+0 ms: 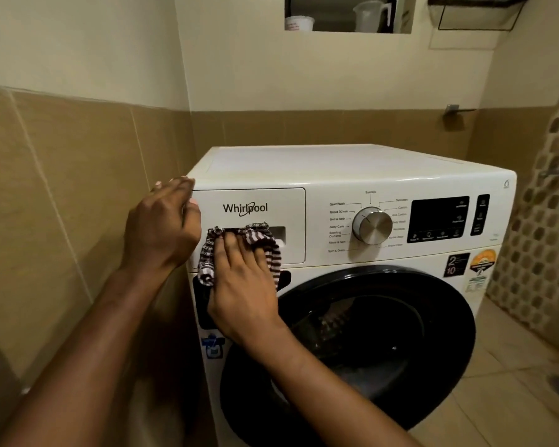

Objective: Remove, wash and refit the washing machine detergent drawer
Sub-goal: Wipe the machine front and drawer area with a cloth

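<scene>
Your head camera looked forward and down, close on the washing machine [336, 169], angled across its front.

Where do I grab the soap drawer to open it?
Hook fingers into the handle recess low on the drawer front, coming from below. The front sits flush, so that recess is likely the only hold; a striped cloth partly covers it.

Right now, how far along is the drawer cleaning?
Done, seemingly: the drawer sits flush in the machine; whether it was already washed and refitted, or not yet pulled, cannot be told. In hand: the right hand presses a striped cloth on the drawer's grip, the left hand rests on the machine's corner. Left: everything, or just this wipe.
</scene>
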